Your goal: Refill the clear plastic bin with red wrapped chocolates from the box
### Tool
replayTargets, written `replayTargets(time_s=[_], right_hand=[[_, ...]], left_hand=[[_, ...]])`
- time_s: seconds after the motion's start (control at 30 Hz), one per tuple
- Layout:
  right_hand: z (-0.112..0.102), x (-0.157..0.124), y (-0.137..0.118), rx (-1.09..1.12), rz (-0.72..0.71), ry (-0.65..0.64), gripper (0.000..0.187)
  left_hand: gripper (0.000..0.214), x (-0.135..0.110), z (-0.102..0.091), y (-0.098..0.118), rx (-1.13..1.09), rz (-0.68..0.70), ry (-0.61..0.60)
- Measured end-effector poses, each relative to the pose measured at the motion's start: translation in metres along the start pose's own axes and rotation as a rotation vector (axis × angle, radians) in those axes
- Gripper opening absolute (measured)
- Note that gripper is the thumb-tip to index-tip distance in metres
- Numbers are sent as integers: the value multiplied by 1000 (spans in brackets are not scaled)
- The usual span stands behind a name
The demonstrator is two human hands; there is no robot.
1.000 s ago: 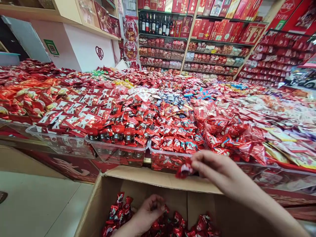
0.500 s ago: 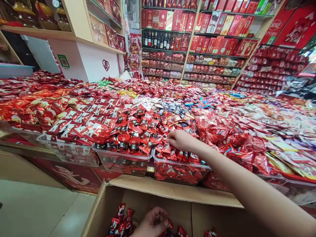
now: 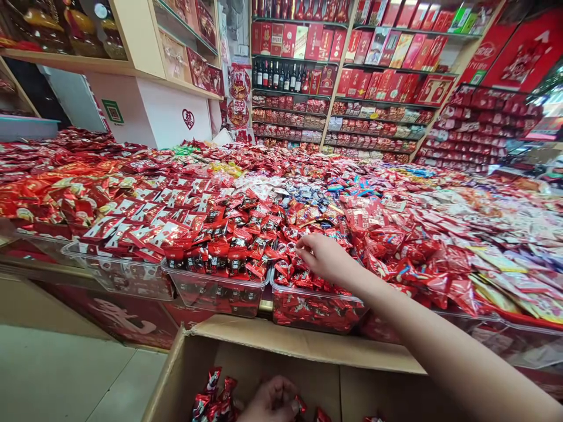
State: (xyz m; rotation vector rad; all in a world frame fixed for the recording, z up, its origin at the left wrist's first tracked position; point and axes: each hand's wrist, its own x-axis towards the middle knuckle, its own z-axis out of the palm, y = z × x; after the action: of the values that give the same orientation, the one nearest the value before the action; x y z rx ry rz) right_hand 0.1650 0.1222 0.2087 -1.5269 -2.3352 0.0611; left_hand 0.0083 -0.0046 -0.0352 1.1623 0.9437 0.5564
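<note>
My right hand (image 3: 325, 258) reaches over a clear plastic bin (image 3: 316, 310) heaped with red wrapped candies (image 3: 308, 278). Its fingers are bent and closed, fingertips down at the candies; what they pinch, if anything, is hidden. Low in the view, my left hand (image 3: 272, 401) is inside an open cardboard box (image 3: 303, 346), palm partly up and fingers curled. A red wrapped candy (image 3: 301, 404) shows at its fingertips and appears held there. More red wrapped candies (image 3: 213, 395) lie in the box left of that hand, with a few others to its right.
To the left stands another clear bin (image 3: 220, 290) of red and black packets, then a bin (image 3: 125, 272) of red and white packets. Bagged sweets (image 3: 417, 252) lie right of my hand. The counter's heap stretches back to shelves (image 3: 294, 53) with boxes and bottles. Floor tiles (image 3: 65, 375) show lower left.
My right hand has shifted slightly, its fingers a little more separated at the candies. The left hand and box sit slightly lower in view.
</note>
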Motion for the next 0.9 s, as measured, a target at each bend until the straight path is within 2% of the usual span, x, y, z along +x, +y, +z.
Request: replayTargets(time_s=[0.17,0.37,0.57,0.8,0.9], right_hand=[[2,-9,-13,42,-71,-27,22],[3,-6,-16,77,-69,-69,22],[-5,1,-14,136,32,-171,19],[2,9,-2,298,67,-163,17],[-2,20,9,325,109,-81,16]], left_hand=[[42,2,0,-5,0,-5,-8],[42,2,-3,-7,-17,4,-15],[43,4,-4,-9,-30,-10,-29],[41,3,-2,-5,-31,-52,-1],[38,4,-1,-3,-37,-58,-2]])
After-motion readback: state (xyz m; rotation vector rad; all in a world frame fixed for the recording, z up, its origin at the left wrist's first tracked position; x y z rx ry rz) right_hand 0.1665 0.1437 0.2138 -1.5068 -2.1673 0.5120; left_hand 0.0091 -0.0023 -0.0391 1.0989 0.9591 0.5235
